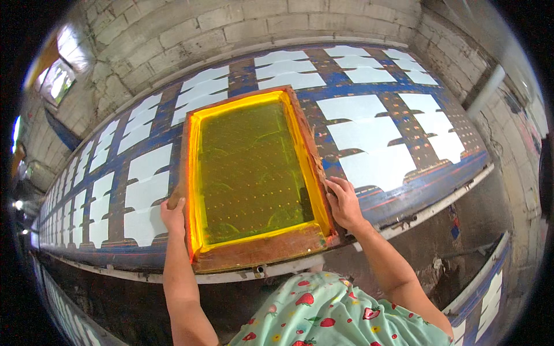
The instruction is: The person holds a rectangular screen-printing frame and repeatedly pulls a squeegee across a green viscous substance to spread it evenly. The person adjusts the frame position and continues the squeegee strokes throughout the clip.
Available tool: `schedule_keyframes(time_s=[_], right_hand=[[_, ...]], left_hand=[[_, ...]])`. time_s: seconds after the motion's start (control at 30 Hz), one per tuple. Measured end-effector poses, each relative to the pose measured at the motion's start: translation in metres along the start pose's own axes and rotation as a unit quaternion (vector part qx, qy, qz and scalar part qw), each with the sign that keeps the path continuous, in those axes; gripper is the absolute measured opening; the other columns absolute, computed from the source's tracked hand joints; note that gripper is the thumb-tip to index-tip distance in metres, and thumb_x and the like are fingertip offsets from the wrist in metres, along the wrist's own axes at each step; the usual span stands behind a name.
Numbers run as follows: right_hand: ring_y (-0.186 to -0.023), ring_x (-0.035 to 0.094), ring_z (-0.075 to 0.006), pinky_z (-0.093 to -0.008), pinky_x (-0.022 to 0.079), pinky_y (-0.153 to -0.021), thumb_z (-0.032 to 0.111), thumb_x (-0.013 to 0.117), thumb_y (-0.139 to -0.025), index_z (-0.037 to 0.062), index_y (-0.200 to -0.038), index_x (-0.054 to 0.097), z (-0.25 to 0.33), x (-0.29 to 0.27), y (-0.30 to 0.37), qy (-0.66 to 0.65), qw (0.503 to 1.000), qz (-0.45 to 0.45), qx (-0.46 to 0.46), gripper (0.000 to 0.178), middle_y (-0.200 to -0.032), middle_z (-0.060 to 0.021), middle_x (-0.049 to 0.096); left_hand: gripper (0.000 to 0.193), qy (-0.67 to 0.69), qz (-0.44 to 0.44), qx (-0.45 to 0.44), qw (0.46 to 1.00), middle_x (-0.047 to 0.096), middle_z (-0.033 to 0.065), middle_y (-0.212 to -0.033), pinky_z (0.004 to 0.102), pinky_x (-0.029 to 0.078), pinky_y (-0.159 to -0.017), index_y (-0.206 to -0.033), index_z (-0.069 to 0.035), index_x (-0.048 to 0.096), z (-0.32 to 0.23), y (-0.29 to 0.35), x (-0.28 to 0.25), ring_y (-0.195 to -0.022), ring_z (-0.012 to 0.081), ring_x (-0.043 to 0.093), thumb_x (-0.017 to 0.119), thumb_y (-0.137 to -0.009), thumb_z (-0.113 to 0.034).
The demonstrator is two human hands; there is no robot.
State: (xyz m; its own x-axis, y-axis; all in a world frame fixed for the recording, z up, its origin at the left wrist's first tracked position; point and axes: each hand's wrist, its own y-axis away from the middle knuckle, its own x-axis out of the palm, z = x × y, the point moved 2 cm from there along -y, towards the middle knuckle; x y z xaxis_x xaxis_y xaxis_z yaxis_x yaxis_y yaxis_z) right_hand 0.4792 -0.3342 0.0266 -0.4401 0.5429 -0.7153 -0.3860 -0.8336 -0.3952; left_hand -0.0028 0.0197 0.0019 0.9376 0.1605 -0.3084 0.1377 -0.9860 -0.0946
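Observation:
A wooden screen printing frame (259, 249) lies on the long printing table (398, 205), with yellow along its inner edges and a dark olive, dotted mesh (248, 173). My left hand (173, 214) grips its left side near the front corner. On the opposite side, my right hand (344, 203) holds the right rail, fingers bent over the wood. White cut fabric pieces (378, 164) lie flat on the table to the right of the frame. More white pieces (145, 193) lie to its left. Whatever is under the frame is mostly hidden.
Rows of white pieces (288, 69) run along the table's far side. A metal rail (430, 209) follows its near edge. A block wall (231, 26) stands behind, and a pipe (486, 91) rises at the right. Another table with white pieces (490, 300) shows at lower right.

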Motion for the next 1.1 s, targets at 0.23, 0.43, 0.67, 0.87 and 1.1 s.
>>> schedule_keyframes(time_s=[0.23,0.43,0.67,0.87,1.1], right_hand=[[-0.133,0.064,-0.0291,-0.0391,0.05,-0.115,0.004,0.064,-0.109,-0.0014,-0.143,0.067,-0.023,0.036,-0.006,-0.275,0.954,-0.087,0.082,0.035,-0.141,-0.018,0.067],[-0.133,0.067,-0.0229,-0.0376,0.049,-0.117,0.016,0.064,-0.114,-0.0007,-0.146,0.068,-0.026,0.033,-0.006,-0.424,0.864,-0.098,0.254,0.036,-0.146,-0.0135,0.072],[-0.137,0.064,-0.0219,-0.0379,0.046,-0.12,0.027,0.067,-0.112,-0.0009,-0.145,0.07,0.005,0.001,-0.022,-0.427,0.854,-0.061,0.291,0.044,-0.146,-0.0127,0.072],[-0.138,0.061,-0.021,-0.0392,0.042,-0.12,0.034,0.073,-0.106,0.002,-0.146,0.07,0.011,-0.034,-0.036,-0.422,0.87,-0.024,0.255,0.052,-0.146,-0.0105,0.071],[-0.134,0.062,-0.0292,-0.0431,0.052,-0.113,0.028,0.081,-0.101,0.0116,-0.145,0.072,-0.069,-0.094,-0.059,-0.323,0.904,0.044,0.277,0.048,-0.144,-0.015,0.06]], left_hand=[[0.055,-0.033,-0.007,-0.051,0.998,0.073,0.0106,-0.121,0.0397,0.055,-0.1,-0.134,0.002,0.062,-0.001,0.006,-0.003,-0.109,0.0225,0.069,0.093,-0.091,-0.014],[0.056,0.024,0.013,-0.065,0.997,0.071,0.0102,-0.124,0.0398,0.053,-0.103,-0.134,0.002,0.062,0.006,0.006,0.001,-0.114,0.0224,0.068,0.093,-0.092,-0.017],[0.056,0.033,0.022,-0.091,0.995,0.07,0.009,-0.123,0.0399,0.053,-0.1,-0.135,0.001,0.063,0.005,0.005,-0.002,-0.111,0.0219,0.067,0.093,-0.093,-0.019],[0.057,0.022,0.008,-0.126,0.992,0.07,0.0098,-0.126,0.0418,0.053,-0.102,-0.139,0.001,0.063,-0.038,0.019,0.005,-0.114,0.0233,0.068,0.092,-0.093,-0.017],[0.05,0.091,0.038,-0.031,0.995,0.072,0.0081,-0.122,0.0394,0.052,-0.105,-0.13,0.002,0.066,-0.081,0.054,0.088,-0.112,0.022,0.068,0.093,-0.089,-0.009]])
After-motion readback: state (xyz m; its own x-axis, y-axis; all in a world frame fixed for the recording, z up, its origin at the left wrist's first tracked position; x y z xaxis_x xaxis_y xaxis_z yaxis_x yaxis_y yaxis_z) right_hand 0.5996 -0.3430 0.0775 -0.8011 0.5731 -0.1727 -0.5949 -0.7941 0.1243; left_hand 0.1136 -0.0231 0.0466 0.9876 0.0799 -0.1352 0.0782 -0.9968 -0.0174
